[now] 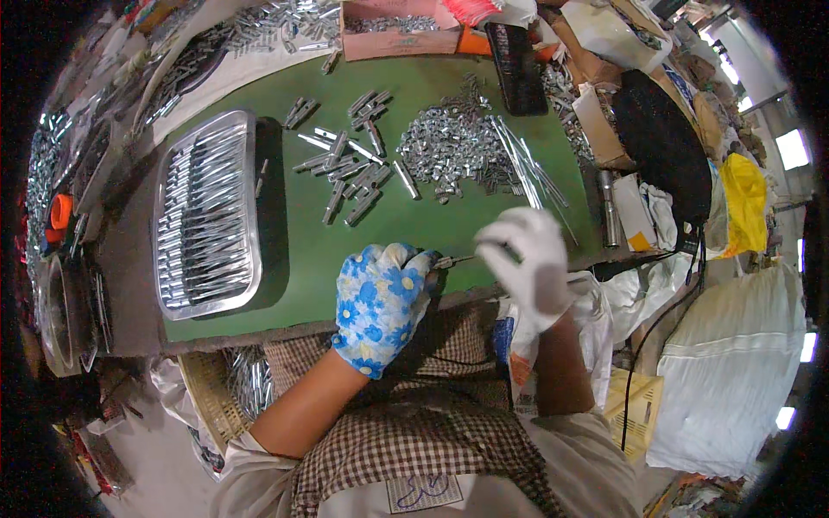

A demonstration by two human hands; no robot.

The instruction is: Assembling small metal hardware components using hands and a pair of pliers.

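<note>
My left hand (377,302), in a white glove with blue flowers, is closed around a small metal sleeve (443,262) at the near edge of the green mat. A thin rod (463,258) sticks out of the sleeve toward the right. Close to the rod's tip is my right hand (534,263) in a white glove; motion smears its curled fingers, and whether they touch the rod cannot be made out. Beyond both hands lie a heap of small metal nuts (453,147), loose metal sleeves (337,164) and several long thin rods (531,164).
A metal tray (256,216) full of rod-like pieces stands at the left of the green mat (294,298). A pink box (401,45) of small parts and a black phone-like slab (518,69) lie at the back. At the right, a socket-like metal tube (610,207) stands beside cartons.
</note>
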